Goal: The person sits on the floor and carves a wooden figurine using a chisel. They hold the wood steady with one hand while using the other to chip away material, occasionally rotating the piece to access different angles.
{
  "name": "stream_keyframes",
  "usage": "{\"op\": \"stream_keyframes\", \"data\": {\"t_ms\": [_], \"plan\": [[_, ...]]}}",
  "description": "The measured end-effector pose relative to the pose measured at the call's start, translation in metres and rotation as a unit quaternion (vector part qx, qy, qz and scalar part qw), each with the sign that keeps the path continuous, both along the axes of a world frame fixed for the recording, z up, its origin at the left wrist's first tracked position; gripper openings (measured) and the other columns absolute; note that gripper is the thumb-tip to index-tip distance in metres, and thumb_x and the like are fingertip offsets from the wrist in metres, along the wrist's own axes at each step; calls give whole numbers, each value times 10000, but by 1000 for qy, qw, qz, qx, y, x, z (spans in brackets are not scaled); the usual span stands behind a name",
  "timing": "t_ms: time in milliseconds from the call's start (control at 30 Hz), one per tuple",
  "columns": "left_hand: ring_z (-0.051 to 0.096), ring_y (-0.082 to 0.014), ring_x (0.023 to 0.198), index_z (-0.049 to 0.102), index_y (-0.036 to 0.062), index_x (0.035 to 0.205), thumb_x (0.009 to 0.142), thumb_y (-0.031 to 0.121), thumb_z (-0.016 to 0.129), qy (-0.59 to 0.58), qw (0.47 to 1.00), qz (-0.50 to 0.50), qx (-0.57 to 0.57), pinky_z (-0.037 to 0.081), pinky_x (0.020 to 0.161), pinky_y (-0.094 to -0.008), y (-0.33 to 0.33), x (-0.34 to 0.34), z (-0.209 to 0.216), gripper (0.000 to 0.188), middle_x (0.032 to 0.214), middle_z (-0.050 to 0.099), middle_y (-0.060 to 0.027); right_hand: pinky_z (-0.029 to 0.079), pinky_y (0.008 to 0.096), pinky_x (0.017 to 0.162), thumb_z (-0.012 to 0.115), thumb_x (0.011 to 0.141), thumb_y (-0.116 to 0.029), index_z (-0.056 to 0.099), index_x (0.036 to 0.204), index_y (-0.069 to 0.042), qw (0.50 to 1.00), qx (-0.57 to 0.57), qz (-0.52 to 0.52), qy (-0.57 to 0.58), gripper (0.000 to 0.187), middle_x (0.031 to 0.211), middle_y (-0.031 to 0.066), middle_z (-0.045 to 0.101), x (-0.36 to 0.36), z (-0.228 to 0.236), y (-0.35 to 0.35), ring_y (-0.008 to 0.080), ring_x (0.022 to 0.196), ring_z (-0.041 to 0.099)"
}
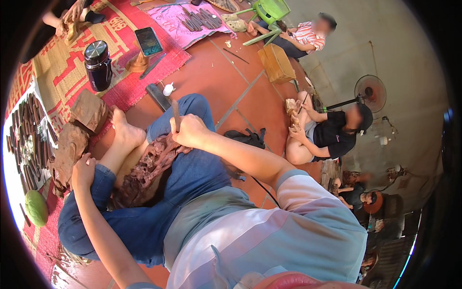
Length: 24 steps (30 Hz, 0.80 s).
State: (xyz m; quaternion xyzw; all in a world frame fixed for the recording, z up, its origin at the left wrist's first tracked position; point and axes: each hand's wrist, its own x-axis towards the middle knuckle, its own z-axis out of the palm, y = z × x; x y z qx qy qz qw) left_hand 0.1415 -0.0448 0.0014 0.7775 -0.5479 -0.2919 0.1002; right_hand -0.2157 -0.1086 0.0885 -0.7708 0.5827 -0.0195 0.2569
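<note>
Currently, a reddish-brown, knotty carved wooden piece [149, 166] lies between the person's bent legs in blue denim jeans [197, 168]. At the carving's upper right edge, the right hand [188, 131] is closed in a fist around a slim brown tool handle [176, 114] that points upward; the tool's lower end is hidden, so whether it touches the carving cannot be told. Left of the carving, the left hand [83, 169] is loosely curled beside the denim knee and a rough brown wood chunk [70, 148]; whether its fingers have hold of anything cannot be told. A squared brown wood block [90, 111] sits beyond the chunk, to the carving's upper left. Farther left of the carving, many dark, slender tools [30, 137] lie on a white sheet, with an oval green fruit [36, 208] near them. Beyond the carving, a dark, silver-lidded flask [97, 67] stands upright on a red-and-tan woven mat [53, 79], near a black smartphone [148, 41]. Well right of the carving, a seated co-worker in a black shirt [337, 135] holds a pale carved piece [292, 113].
</note>
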Motion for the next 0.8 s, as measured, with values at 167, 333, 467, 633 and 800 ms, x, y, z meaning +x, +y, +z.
{"op": "stream_keyframes", "data": {"t_ms": [167, 333, 467, 633, 800], "plan": [[612, -394, 1061, 631, 103, 1214, 866, 330, 546, -4, 1000, 5, -7, 474, 922, -443, 6, 3, 5, 424, 1111, 648, -232, 517, 456, 673, 638, 743, -110, 591, 780, -84, 997, -61, -42, -32, 65, 740, 159, 663, 11, -1, 21, 358, 740, 656], [610, -394, 1064, 635, 110, 1211, 866, 332, 547, -6, 1000, -4, -10, 474, 921, -445, 4, 12, -5, 419, 1111, 646, -233, 518, 457, 686, 639, 736, -113, 581, 769, -89, 995, -57, -49, -66, 71, 735, 146, 662, 8, 4, 23, 379, 741, 649], [610, -390, 1067, 635, 112, 1210, 864, 334, 549, -1, 1000, -5, -9, 473, 922, -445, 3, 4, -3, 420, 1110, 647, -231, 521, 450, 684, 649, 723, -123, 585, 772, -93, 986, -164, 8, -37, 85, 742, 131, 668, 3, -18, 29, 364, 730, 653], [608, -390, 1068, 641, 112, 1200, 862, 356, 550, 6, 1000, 4, -13, 472, 922, -446, 5, 1, 3, 426, 1116, 646, -224, 525, 441, 677, 652, 712, -135, 608, 746, -99, 997, -60, -12, -37, 67, 710, 125, 662, -4, 2, 10, 335, 711, 661], [597, -375, 1090, 615, 122, 1237, 873, 393, 543, 4, 1000, -7, -15, 467, 932, -443, 2, 10, -9, 459, 1163, 634, -203, 523, 479, 654, 646, 723, -170, 575, 731, -125, 992, -126, 23, 12, 84, 702, 139, 657, 4, -6, 20, 362, 702, 652]]}}
